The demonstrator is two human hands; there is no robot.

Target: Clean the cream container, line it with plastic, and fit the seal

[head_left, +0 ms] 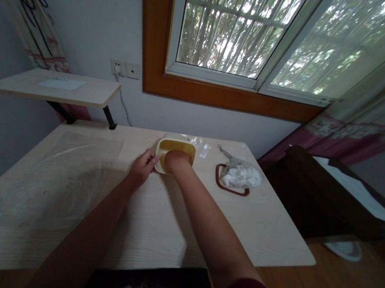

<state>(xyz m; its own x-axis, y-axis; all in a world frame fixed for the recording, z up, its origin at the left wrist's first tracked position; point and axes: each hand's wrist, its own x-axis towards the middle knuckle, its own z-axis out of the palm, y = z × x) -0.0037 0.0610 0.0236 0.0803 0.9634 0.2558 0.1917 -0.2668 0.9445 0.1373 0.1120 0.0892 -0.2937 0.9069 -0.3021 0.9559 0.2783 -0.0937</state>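
Note:
A small rectangular container point(163, 143) with a pale rim and a yellowish inside sits toward the back of the table. At its left side, my left hand point(143, 165) is closed on the wall, thumb near the rim. My right hand point(176, 160) reaches down into the container. Its fingers are hidden below the back of the hand, so what they touch cannot be seen. Right of the container lies a knotted clear plastic bag point(241, 175) with white contents. It partly covers a brown rounded frame point(231, 189).
A thin clear plastic sheet point(71, 177) lies flat on the left of the table point(157, 237). A raised shelf point(53, 87) stands at the back left. Shiny clear plastic point(201, 146) is behind the container. A dark piece of furniture point(302, 198) stands beyond the right edge.

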